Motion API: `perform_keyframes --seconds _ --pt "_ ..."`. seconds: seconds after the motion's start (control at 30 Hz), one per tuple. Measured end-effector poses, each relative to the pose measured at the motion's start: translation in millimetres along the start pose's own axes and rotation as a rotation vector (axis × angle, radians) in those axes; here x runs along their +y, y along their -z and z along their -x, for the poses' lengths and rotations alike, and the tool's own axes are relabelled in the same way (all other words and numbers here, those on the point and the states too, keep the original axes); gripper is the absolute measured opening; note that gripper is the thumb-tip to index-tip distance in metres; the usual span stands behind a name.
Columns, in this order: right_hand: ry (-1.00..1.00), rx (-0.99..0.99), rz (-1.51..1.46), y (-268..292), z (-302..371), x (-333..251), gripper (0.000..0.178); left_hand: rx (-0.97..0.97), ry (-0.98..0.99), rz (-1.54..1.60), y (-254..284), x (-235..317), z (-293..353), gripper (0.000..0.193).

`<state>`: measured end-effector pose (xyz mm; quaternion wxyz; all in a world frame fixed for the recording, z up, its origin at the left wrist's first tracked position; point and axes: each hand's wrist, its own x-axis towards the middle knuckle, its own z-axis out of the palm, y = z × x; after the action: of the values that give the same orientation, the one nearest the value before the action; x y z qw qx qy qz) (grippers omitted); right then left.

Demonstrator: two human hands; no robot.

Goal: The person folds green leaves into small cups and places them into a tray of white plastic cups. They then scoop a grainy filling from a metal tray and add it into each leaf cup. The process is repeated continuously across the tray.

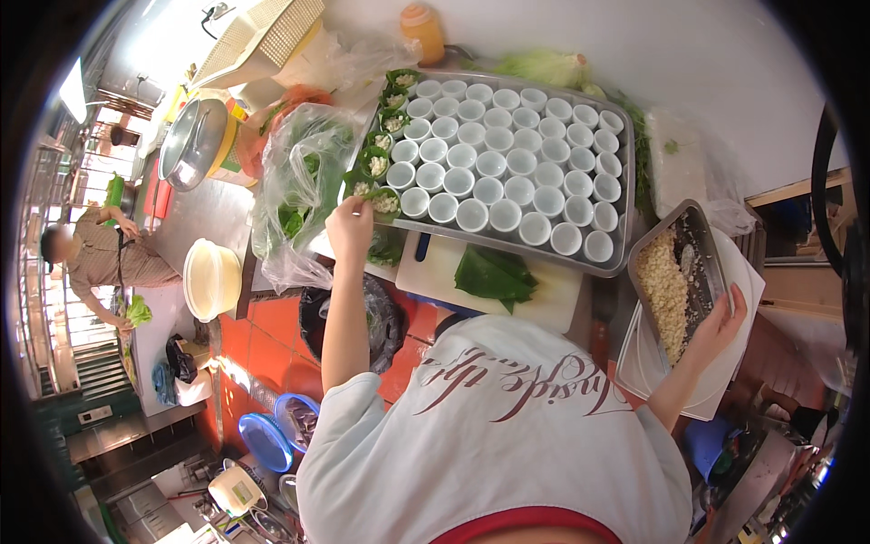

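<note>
A large metal tray (518, 247) holds rows of small white cups (490, 165). Along its left side runs a line of green leaf cups (378, 167) with pale chopped filling. My left hand (349, 228) is at the tray's near left corner, fingertips pinched together beside a filled leaf cup (386, 202); what they hold, if anything, is too small to make out. At the right, my right hand (722, 325) grips the rim of a metal pan (637, 257). White chopped food (663, 290) fills one side of the pan, with darker bits along the other.
A white cutting board (557, 299) with folded green leaves (494, 276) lies before the tray. Left of it sit a clear plastic bag of greens (304, 181) and a cream tub (212, 279). A lined black bin (358, 322) stands below. Far left, another person (113, 249) handles greens.
</note>
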<state>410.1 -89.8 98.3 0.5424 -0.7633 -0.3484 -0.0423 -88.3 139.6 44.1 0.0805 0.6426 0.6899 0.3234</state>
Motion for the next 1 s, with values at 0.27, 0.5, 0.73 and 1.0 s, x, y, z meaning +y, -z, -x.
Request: perform_keyframes --seconds 0.27,0.5,0.73,1.0 --pt "0.023 -0.641 -0.352 -64 56 -80 0.009 0.004 -0.127 -0.073 -3 11 7 0.02" --pt "0.447 -0.904 -0.185 -130 119 -89 0.017 -0.085 -0.181 0.189 10 68 63 0.009" --pt "0.54 -0.927 -0.236 -145 127 -82 0.01 -0.359 -0.44 0.385 -7 96 123 0.033" --pt "0.462 -1.012 -0.324 -145 120 -77 0.011 -0.287 -0.546 0.313 -26 88 126 0.023"
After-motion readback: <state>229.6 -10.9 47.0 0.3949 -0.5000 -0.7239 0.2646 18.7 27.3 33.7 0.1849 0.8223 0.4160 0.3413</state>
